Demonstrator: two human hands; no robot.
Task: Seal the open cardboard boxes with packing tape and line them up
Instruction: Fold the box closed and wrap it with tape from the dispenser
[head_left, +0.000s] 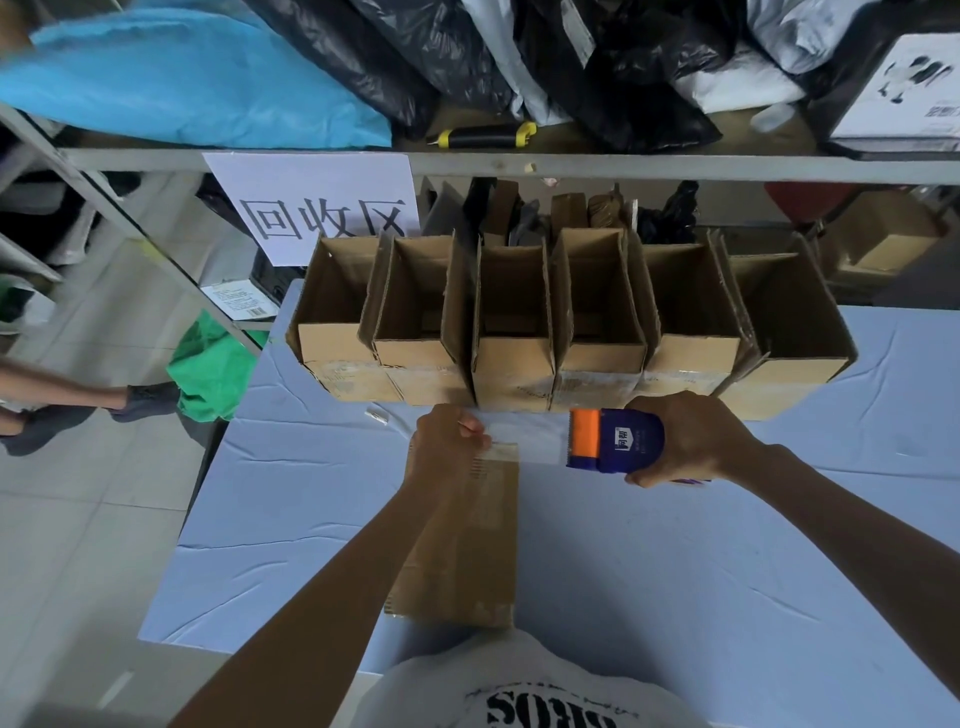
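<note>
Gripping the blue-and-orange tape dispenser (615, 440), the right hand (691, 439) is wrapping its fingers fully round the body, while the left hand (448, 441) is pinching the free end of the clear tape (524, 441) at the far end of the closed cardboard box (467, 540). That strip is stretching between the two grips — left to right, just above the box's far edge. The box is lying lengthwise on the blue-covered bench (727, 571), near the person's torso. Just beyond the hands, a row of six open boxes (519, 322) is standing side by side along the bench's far edge, flaps up. Behind them a metal shelf (675, 167) is carrying black and blue bags — a paper sign (317, 208) is hanging from its rail.
</note>
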